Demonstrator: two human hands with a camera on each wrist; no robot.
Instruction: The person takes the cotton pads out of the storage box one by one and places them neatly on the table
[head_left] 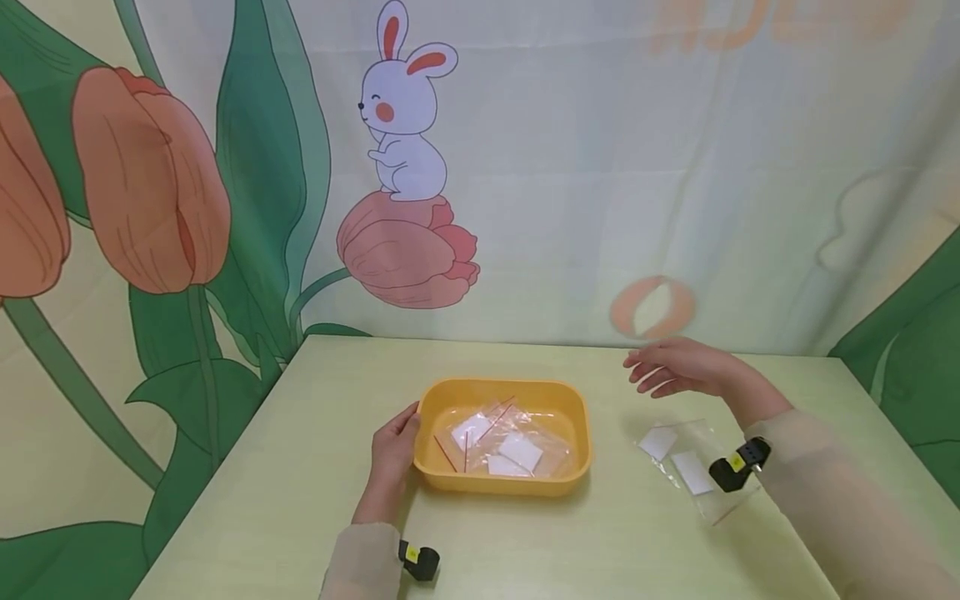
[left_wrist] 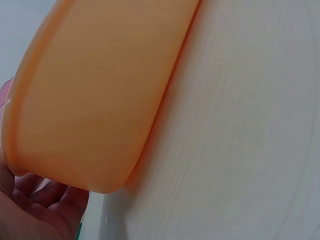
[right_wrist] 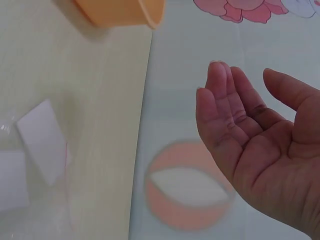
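Observation:
A yellow plastic basin (head_left: 504, 485) sits on the table, and several clear zip bags (head_left: 551, 450) with white cards inside lie in it. My left hand (head_left: 396, 446) holds the basin's left end, thumb at the rim and fingers against the outer wall. The left wrist view shows those fingers (left_wrist: 62, 205) curled under the rim of the orange-looking basin (left_wrist: 100, 95). My right hand (head_left: 678, 367) hovers over the table's far right part, holding nothing. Its palm and loosely bent fingers (right_wrist: 216, 82) show in the right wrist view.
On the table (head_left: 300, 500), right of the basin, lie more clear bags with white cards (head_left: 692, 472), partly under my right forearm. A curtain (head_left: 562, 167) printed with tulips and a rabbit hangs behind the table's far edge. Each wrist carries a small black camera (head_left: 738, 465).

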